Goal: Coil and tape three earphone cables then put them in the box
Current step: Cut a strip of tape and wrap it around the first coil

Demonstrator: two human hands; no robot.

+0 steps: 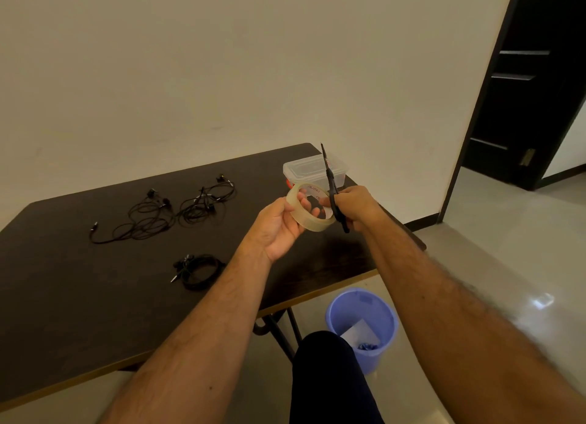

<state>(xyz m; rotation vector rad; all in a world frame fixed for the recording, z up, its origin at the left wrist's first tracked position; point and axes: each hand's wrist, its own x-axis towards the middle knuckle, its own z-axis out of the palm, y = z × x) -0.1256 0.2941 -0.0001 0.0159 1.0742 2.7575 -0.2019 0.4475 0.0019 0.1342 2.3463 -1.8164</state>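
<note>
Earphone cables: three on the dark table (79, 312). One coiled bundle (199, 271) lies nearest, left of and below the hands; not taped, as far as can be seen. Two loose tangles sit farther back: left tangle (139, 217), right tangle (206, 203).

Left hand (280, 230) grips the clear tape roll (312, 209), fingers curled through the core, thumb on the outer face. Roll held on edge above the table's right part, opening toward the camera.

Right hand (356, 206) is wrapped round the handles of black scissors (331, 186), blades pointing up and away, crossing the roll's right rim. Blades look closed; can't tell whether a tape end is lifted.

Lidded clear plastic box (314, 171) stands at the far right corner, just behind the roll. Lid is on.

Judgement: tape-cutting step for the coiled bundle. Bundle lies on the left hand's side, so that hand is nearer. Blue bin (361, 325) stands on the floor below the table edge.
</note>
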